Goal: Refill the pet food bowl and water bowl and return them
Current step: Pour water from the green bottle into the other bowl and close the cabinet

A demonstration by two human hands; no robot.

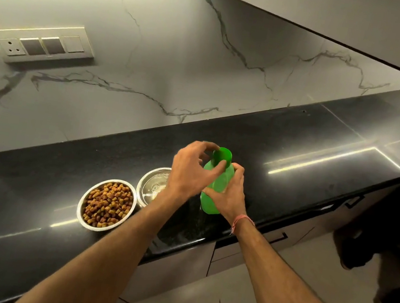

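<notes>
- The green bottle (214,187) stood near the counter's (299,146) front edge, gripped around its body by the right hand (228,195).
- Its cap (222,155) was pinched by the left hand's (191,168) curled fingers; the body is best held steady during unscrewing.
- The food bowl (107,204) was full; the water bowl (153,185), just beside it, appeared unfilled.

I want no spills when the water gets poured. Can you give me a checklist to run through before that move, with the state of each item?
1. Green bottle upright on the counter: ok.
2. Right hand grips the bottle body: ok.
3. Left hand on the green cap: ok.
4. Cap fully off: cannot tell.
5. Steel water bowl close beside the bottle: ok.
6. Food bowl filled with kibble: ok.
</notes>
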